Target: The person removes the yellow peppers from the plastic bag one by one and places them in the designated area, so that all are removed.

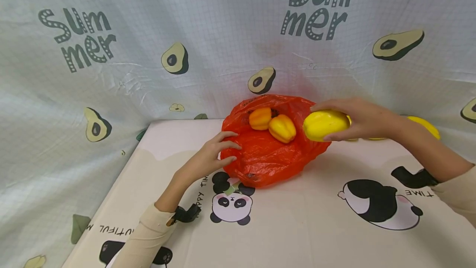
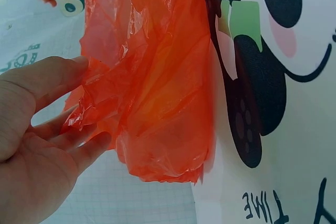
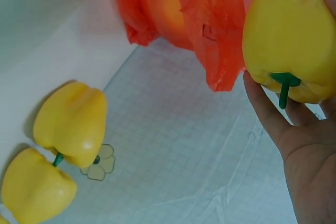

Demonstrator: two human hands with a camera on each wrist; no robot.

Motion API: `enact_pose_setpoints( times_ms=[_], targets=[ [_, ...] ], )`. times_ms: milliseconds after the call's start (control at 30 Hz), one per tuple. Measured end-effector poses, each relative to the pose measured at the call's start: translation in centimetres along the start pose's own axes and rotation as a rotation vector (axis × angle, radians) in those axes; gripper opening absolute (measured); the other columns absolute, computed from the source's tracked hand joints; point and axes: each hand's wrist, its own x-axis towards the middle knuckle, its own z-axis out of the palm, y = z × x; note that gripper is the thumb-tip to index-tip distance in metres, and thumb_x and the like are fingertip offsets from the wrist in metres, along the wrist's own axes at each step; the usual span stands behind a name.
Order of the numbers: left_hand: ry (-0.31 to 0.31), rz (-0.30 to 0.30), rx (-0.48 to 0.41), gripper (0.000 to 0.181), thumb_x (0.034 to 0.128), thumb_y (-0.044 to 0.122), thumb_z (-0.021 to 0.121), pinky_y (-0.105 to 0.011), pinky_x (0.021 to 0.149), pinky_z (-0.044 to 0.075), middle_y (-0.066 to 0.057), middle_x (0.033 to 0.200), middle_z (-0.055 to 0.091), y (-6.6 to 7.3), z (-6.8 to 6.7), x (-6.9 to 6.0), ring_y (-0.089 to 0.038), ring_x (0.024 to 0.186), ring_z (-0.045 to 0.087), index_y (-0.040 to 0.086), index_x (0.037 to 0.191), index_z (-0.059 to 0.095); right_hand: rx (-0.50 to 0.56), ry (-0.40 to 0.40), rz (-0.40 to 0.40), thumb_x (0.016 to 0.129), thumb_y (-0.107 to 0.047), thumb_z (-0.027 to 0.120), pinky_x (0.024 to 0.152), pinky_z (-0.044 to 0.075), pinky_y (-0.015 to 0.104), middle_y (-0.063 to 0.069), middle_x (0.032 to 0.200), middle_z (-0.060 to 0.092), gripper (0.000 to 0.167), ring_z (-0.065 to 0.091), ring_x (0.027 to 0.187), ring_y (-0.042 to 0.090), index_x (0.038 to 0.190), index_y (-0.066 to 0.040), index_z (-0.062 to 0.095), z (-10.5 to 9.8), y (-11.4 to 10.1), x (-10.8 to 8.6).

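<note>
A: What did the right hand hold?

B: The right hand (image 1: 358,115) held a plump yellow pepper (image 1: 324,125), thumb and fingers curved round its sides. The skin was smooth with a soft shine, the body blocky and faintly grooved. A thin green stem (image 3: 285,90) stood out from a dimple at one end.

A: Where was that pepper?

B: Near the right rim of a red plastic bag (image 1: 260,150), which it partly overlapped in the head view. I could not tell whether the two touched.

A: And the bag?

B: Thin, glossy film, crinkled all over, its mouth spread wide. Inside lay an orange pepper (image 1: 259,118) and, just beside it, a golden pepper (image 1: 282,129), both lobed and shiny.

A: What about the left hand?

B: The left hand (image 1: 208,156) was at the bag's left edge. Its fingers were apart and loosely bent, touching the film (the left wrist view showed a crumpled fold there, with a gap between thumb and fingers).

A: What lay around them?

B: Beyond the right hand, a rounded pepper (image 3: 71,124) and a squat pepper (image 3: 39,187), both yellow, lay close together. The pale tablecloth (image 1: 308,206) carried flat, black-and-white panda drawings. Behind it hung a wrinkled sheet (image 1: 223,15) with a fine checked pattern, halved avocados and dotted grey lettering that read "summer". Both sleeves were plain beige cloth.
</note>
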Motion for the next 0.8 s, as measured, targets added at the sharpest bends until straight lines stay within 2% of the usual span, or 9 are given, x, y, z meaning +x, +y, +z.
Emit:
enact_pose_setpoints(
  times_ms=[233, 467, 667, 800],
  targets=[
    [-0.001, 0.018, -0.009, 0.026, 0.0913, 0.007, 0.075, -0.044, 0.106, 0.051, -0.014, 0.146, 0.049, 0.0, -0.1, 0.1, -0.034, 0.136, 0.048, 0.007, 0.117, 0.073, -0.006, 0.043, 0.037, 0.077, -0.029, 0.09, 0.074, 0.053, 0.026, -0.017, 0.113, 0.063, 0.062, 0.055, 0.091, 0.009, 0.133, -0.029, 0.063, -0.3, 0.4, -0.9],
    [0.007, 0.015, -0.02, 0.027, 0.0908, 0.006, 0.075, -0.045, 0.106, 0.05, -0.016, 0.145, 0.05, -0.3, -0.4, 0.0, -0.034, 0.136, 0.048, 0.005, 0.117, 0.073, 0.026, 0.062, 0.125, 0.078, -0.033, 0.089, 0.07, 0.051, 0.026, -0.015, 0.109, 0.063, 0.063, 0.056, 0.088, 0.012, 0.134, -0.033, 0.06, -0.7, 0.7, -2.0],
    [0.012, 0.015, -0.049, 0.027, 0.0912, 0.007, 0.075, -0.049, 0.108, 0.048, -0.016, 0.145, 0.051, -0.4, -0.4, 0.0, -0.035, 0.137, 0.047, 0.005, 0.118, 0.072, -0.051, 0.126, 0.105, 0.075, -0.026, 0.091, 0.071, 0.05, 0.024, -0.018, 0.108, 0.062, 0.065, 0.055, 0.086, 0.009, 0.133, -0.029, 0.061, -1.1, 1.3, -3.1],
    [0.008, 0.006, -0.054, 0.027, 0.0914, 0.008, 0.075, -0.05, 0.107, 0.049, -0.016, 0.146, 0.05, -0.5, -0.3, -0.1, -0.036, 0.138, 0.045, 0.006, 0.119, 0.072, -0.068, 0.136, 0.101, 0.075, -0.024, 0.091, 0.074, 0.049, 0.022, -0.018, 0.111, 0.062, 0.067, 0.055, 0.088, 0.007, 0.135, -0.028, 0.061, -1.2, 1.7, -3.6]
  ],
)
